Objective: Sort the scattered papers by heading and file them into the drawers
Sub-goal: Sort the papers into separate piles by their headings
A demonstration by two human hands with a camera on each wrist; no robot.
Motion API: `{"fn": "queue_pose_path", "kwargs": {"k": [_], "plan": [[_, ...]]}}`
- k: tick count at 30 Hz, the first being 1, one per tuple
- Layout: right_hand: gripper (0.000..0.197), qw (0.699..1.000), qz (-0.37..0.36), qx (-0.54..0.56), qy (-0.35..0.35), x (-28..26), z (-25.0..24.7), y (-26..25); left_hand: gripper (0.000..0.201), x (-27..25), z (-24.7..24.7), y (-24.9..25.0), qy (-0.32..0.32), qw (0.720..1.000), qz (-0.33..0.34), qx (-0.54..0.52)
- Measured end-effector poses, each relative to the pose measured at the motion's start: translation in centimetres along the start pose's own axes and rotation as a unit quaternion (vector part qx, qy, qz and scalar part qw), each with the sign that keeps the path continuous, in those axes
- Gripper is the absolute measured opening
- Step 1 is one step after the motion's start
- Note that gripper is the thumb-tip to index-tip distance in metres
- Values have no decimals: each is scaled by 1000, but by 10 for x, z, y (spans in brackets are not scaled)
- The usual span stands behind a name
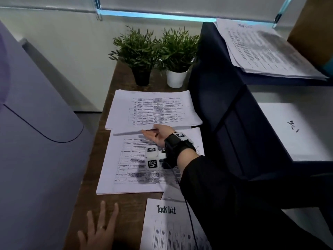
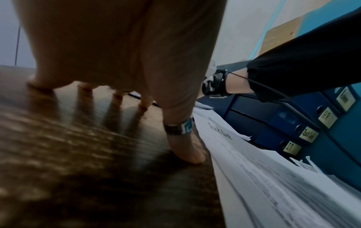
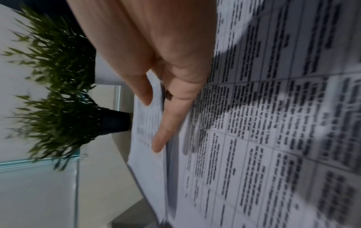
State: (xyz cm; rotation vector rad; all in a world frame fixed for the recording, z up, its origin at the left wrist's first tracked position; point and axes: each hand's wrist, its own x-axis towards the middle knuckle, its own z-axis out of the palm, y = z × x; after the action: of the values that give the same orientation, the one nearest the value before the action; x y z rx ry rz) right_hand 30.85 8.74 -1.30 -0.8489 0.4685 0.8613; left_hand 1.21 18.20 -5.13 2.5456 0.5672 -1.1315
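Note:
Two stacks of printed tables lie on the wooden table (image 1: 86, 179). My right hand (image 1: 151, 131) reaches to the far stack (image 1: 153, 107) and pinches its near edge, thumb on top and fingers underneath; the right wrist view shows the lifted edge (image 3: 150, 123) between thumb and forefinger. The near stack (image 1: 133, 165) lies under that wrist. A sheet headed "Task List" (image 1: 169, 224) sits at the front. My left hand (image 1: 100, 226) rests flat on the bare wood, fingers spread, holding nothing. The dark blue drawer unit (image 1: 225, 109) stands on the right.
One open drawer at the upper right holds papers (image 1: 266, 49), and a lower open one holds a white sheet (image 1: 297, 130). Drawer labels (image 2: 308, 135) read "Task List", "IT" and "HR". Two potted plants (image 1: 140, 51) stand behind the stacks. A grey-purple panel (image 1: 36, 123) borders the left.

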Motion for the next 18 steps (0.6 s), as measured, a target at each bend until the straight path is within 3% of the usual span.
{"fn": "queue_pose_path", "kwargs": {"k": [2, 4, 8, 12, 15, 18], "plan": [[36, 1000, -2, -21, -17, -20, 2, -1, 116, 2, -4, 13, 72, 997, -31, -29], [33, 999, -1, -30, -18, -50, 3, -2, 130, -6, -13, 15, 24, 998, -18, -58], [18, 987, -78, -138, 17, -123, -16, 2, 126, -20, -10, 15, 49, 995, 12, -88], [16, 945, -131, -289, 79, -184, -66, 33, 122, -23, -9, 15, 75, 993, 23, -89], [14, 901, -141, -385, 142, -212, -113, 68, 93, -32, -7, 23, 134, 982, 50, -126], [8, 865, -147, -419, 235, -228, -160, 109, 72, -42, 5, 41, 192, 938, 149, -246]]}}
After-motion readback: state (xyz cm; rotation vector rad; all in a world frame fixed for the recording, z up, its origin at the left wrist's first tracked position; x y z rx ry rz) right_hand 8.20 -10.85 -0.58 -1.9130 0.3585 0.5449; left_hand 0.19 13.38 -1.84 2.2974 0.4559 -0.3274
